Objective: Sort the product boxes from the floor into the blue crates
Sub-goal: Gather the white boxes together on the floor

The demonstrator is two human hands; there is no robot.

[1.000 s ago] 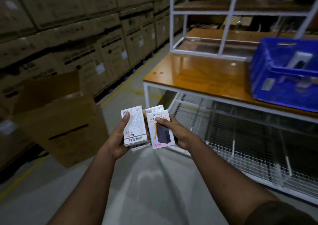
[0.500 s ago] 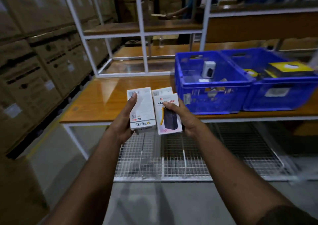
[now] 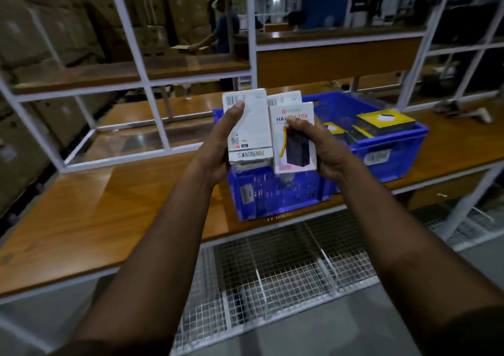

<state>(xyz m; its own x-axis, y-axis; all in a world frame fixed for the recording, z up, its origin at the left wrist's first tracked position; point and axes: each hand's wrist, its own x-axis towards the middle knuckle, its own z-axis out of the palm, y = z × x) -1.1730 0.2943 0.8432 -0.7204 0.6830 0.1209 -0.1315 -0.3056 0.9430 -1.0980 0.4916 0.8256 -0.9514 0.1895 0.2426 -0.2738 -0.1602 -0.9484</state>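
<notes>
Partly, the held white boxes (image 3: 249,126) hide the near crate (image 3: 275,195).

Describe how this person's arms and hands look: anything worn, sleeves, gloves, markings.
Both hands, the left hand and the right hand, are bare: no gloves, and no rings or watch show. The forearms are bare too, uncovered from wrist to near the elbow. At the bottom right corner a dark sleeve edge covers the right upper arm. No markings can be made out in the dim light.
</notes>
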